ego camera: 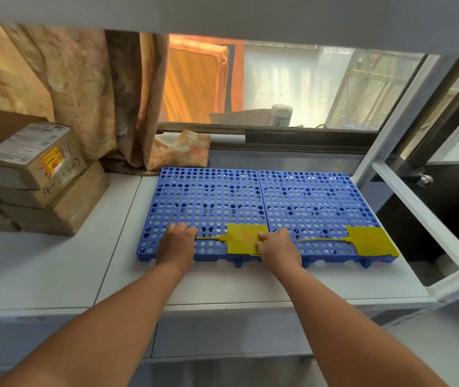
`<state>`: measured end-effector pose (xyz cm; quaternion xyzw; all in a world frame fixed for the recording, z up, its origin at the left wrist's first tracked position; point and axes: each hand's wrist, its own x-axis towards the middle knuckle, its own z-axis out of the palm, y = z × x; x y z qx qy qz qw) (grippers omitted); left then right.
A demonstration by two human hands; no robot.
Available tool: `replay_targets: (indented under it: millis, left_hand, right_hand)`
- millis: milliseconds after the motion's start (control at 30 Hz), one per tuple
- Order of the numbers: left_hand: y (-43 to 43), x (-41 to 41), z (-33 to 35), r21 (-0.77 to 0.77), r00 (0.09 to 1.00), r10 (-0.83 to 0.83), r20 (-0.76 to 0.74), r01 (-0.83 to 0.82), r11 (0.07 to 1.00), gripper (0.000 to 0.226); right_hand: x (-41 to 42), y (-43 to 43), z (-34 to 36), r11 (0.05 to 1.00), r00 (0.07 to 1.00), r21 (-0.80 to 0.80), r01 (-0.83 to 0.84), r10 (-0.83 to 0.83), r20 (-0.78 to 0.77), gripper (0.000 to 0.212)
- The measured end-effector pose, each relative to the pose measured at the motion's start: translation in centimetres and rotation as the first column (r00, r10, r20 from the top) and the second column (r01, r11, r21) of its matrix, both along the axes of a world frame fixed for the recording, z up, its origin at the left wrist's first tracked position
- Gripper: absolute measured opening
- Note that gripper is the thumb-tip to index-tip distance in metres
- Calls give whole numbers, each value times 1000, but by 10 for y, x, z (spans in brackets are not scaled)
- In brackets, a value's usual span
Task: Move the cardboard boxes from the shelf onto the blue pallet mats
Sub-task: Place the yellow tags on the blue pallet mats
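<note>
blue pallet mats (317, 196), 2 side by side, lie flat on the white shelf (55, 261) with nothing loaded on them, probably being squared up before loading. cardboard boxes (35, 174) sit stacked at the left, well apart from the mats. left hand (176, 243) has a clenched grip, fingers curled on the left mat's front edge, seemingly steadying it. right hand (278, 247) pinches the edge of a yellow tag (243, 238) tied there.
</note>
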<state>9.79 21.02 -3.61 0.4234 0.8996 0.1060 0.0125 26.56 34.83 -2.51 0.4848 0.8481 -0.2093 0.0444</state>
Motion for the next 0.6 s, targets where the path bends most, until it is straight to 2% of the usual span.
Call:
replay_targets:
  millis: [100, 200, 300, 400, 433, 500, 567, 600]
  left_hand:
    - [-3, 3, -1, -69, 992, -57, -115, 49, 996, 29]
    - [-4, 6, 2, -105, 985, -61, -161, 44, 993, 31]
    - [-9, 9, 6, -66, 972, -88, -216, 76, 995, 34]
    - [-11, 9, 0, -62, 924, -221, -313, 212, 975, 64]
    - [-11, 11, 0, -75, 903, -275, -331, 265, 961, 63]
    - [-9, 16, 1, -96, 874, -356, -331, 344, 934, 43]
    - [-9, 22, 3, -79, 897, -353, -265, 344, 935, 23]
    - [-9, 25, 4, -54, 925, -317, -210, 313, 948, 22]
  right_hand:
    - [-5, -7, 6, 998, 993, 62, -16, 8, 116, 41]
    - [-8, -11, 11, 994, 984, 107, -27, 8, 177, 53]
    - [-10, -12, 12, 986, 981, 151, -73, 44, 190, 56]
    - [-12, -14, 15, 985, 981, 146, -91, 63, 184, 55]
    - [-13, -14, 16, 986, 981, 140, -89, 63, 182, 54]
    - [-14, -13, 19, 988, 979, 128, -92, 67, 192, 55]
    - [-15, -12, 22, 987, 973, 115, -109, 83, 215, 56]
    - [-14, -12, 24, 988, 972, 106, -113, 87, 217, 55]
